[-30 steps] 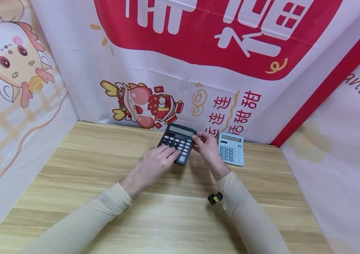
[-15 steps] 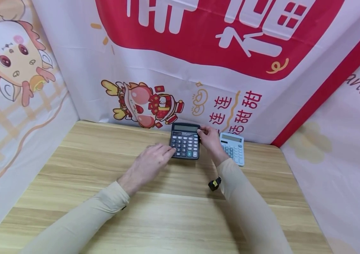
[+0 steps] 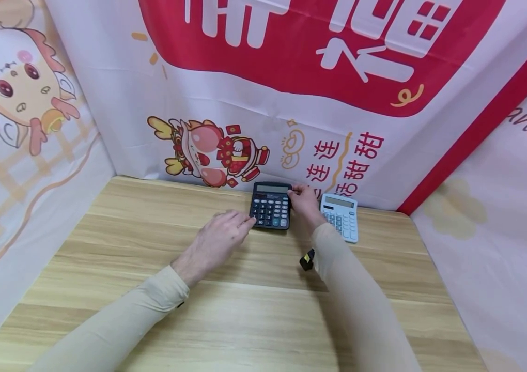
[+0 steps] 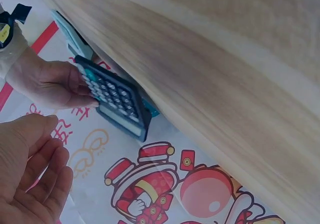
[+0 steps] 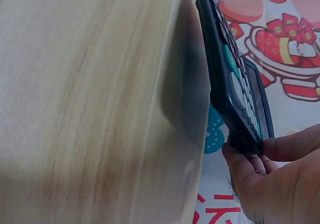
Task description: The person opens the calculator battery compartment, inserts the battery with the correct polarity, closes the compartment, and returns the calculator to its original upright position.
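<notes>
A black calculator (image 3: 270, 206) is near the back edge of the wooden table, its keys and display facing up. My right hand (image 3: 305, 204) grips its right edge by the display, thumb on top and fingers underneath in the right wrist view. The calculator (image 5: 230, 79) appears raised off the tabletop there, with a teal dotted thing (image 5: 215, 131) partly hidden beneath it. By the lower left corner is my left hand (image 3: 219, 235). In the left wrist view that hand (image 4: 35, 169) shows relaxed, slightly bent fingers, apart from the calculator.
A light blue calculator (image 3: 340, 214) lies to the right, partly behind my right hand. Behind the wooden table (image 3: 245, 310) hangs a white and red printed cloth (image 3: 226, 93). Printed cloths also line the left and right sides. A black strap (image 3: 307, 260) hangs at my right wrist.
The black calculator has turned from a slant to nearly straight and shifted right. My left hand has come off its keys, back to the lower left. My right hand keeps its grip.
</notes>
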Motion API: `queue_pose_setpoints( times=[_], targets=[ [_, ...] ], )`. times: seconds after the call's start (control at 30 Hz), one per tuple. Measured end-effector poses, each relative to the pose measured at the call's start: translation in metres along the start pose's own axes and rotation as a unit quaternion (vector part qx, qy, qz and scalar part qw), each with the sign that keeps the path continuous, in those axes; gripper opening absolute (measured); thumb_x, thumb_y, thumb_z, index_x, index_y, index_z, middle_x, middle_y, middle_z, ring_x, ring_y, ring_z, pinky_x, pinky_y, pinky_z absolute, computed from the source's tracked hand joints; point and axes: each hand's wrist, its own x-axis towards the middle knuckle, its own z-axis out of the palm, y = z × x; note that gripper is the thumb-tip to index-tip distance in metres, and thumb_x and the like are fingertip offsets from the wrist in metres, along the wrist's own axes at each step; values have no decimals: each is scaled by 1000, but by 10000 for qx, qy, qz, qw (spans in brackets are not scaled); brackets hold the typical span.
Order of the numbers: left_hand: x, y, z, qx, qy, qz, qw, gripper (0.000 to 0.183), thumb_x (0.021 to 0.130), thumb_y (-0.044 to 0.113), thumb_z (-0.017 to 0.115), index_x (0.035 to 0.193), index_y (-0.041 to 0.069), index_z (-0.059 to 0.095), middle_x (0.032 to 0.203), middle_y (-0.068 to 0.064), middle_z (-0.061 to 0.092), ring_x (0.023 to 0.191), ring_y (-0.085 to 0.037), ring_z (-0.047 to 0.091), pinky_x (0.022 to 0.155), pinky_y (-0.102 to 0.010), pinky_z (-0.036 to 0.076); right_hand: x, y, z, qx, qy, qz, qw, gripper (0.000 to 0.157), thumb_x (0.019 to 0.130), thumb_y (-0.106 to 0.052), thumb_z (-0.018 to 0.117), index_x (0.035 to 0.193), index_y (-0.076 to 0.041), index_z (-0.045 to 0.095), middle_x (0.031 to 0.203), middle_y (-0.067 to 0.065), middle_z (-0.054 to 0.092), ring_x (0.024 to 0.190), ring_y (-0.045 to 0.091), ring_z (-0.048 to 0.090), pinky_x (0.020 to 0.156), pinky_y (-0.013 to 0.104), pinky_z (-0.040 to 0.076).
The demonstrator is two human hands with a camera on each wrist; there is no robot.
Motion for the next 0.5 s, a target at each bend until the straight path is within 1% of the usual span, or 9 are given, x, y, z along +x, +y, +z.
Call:
queue_pose_setpoints(
  times=[0.1, 0.2, 0.33, 0.4, 0.5],
  targets=[
    [0, 0, 0, -26, -20, -24, 10000, 41, 96, 7, 76, 136, 9, 69, 129, -10, 75, 119, -25, 72, 104, -41, 61, 4, 3, 4, -14, -32, 22, 10000, 30, 107, -13, 58, 134, -2, 65, 130, 16, 66, 115, 24, 64, 105, 41, 59],
    [0, 0, 0, -71, -40, -45, 10000, 41, 96, 7, 76, 136, 9, 69, 130, -11, 75, 119, -26, 72, 104, -41, 61, 7, 5, 6, -58, -32, 56, 10000, 30, 107, -11, 57, 133, 0, 66, 131, 17, 64, 116, 23, 61, 108, 41, 57],
    [0, -1, 1, -213, -59, -147, 9996, 39, 97, 11, 76, 135, 8, 70, 129, -11, 75, 119, -26, 72, 105, -41, 61, 10, 8, 7, -165, -23, 59, 9998, 33, 106, -10, 58, 137, 2, 64, 136, 18, 63, 120, 24, 58, 112, 41, 53],
    [0, -3, 2, -359, -107, -274, 9989, 39, 97, 15, 76, 135, 8, 70, 130, -12, 75, 119, -26, 72, 105, -41, 61, 11, 9, 6, -213, -91, 73, 9997, 35, 106, -10, 59, 140, 1, 63, 138, 18, 63, 121, 24, 58, 111, 42, 53],
    [0, -6, 2, -645, -235, -591, 9959, 41, 97, 23, 77, 135, 9, 70, 132, -10, 74, 122, -26, 70, 107, -42, 59, 10, 10, 4, -391, -206, 122, 9989, 39, 108, -17, 59, 144, -4, 61, 139, 15, 64, 120, 24, 60, 109, 41, 55]
  ],
)
